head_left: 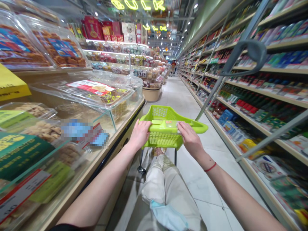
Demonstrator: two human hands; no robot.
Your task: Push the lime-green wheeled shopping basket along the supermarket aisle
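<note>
fingers of left hand (141, 133), right hand (190, 136) clasp green cart (163, 117); pastry counter (113, 144) close left, shelves (264, 96) right.

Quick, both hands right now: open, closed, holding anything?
Left hand: closed over the near rim of the green cart.
Right hand: closed over the same rim, further right.

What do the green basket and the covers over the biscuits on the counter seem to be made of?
Green basket: likely moulded plastic, glossy, with uniform colour and mesh walls. Biscuit covers: probably clear acrylic or glass; see-through with reflections.
</note>
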